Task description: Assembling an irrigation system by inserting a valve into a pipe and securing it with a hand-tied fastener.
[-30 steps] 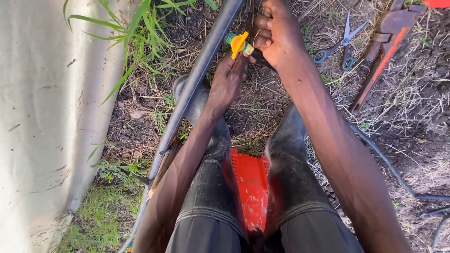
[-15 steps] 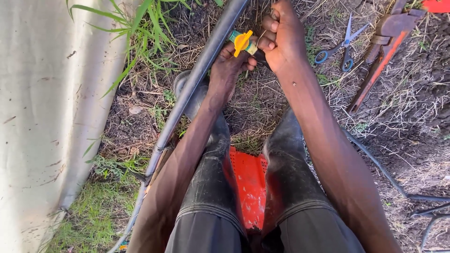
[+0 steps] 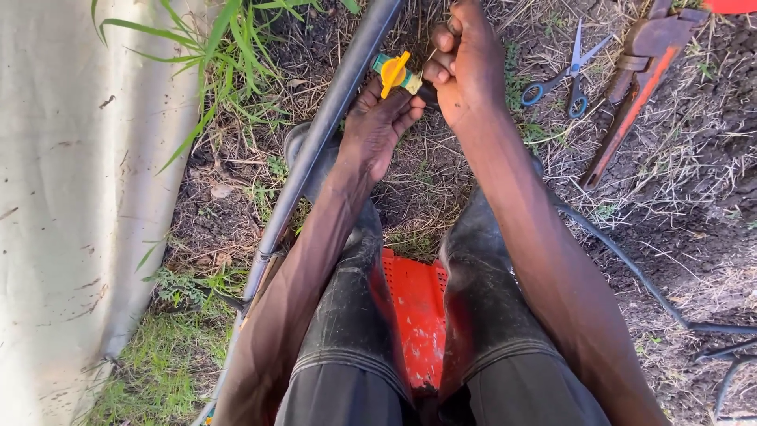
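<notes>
Ground here is bare dark soil with dry straw-like grass scattered over it, outdoors in daylight, with a few green blades of tall grass poking up at the top left. A pale off-white tarp or plastic sheet wall runs down the whole left side. Right along its foot lies a long dark grey plastic pipe, going from the top middle down to the bottom left.

The person sits with black rubber boots either side of an orange perforated plastic crate. Up at the pipe is a small valve with a yellow handle and green body, sitting just right of the pipe. The left hand is curled under and against the valve, fingers wrapped narrow around the fitting. The right hand is closed tight in a fist on the dark tube end coming off the valve's right side.

Off to the right, on the dirt: blue-handled scissors lying open, and just beside them a rusty red pipe wrench. A thin black hose snakes away to the lower right.
</notes>
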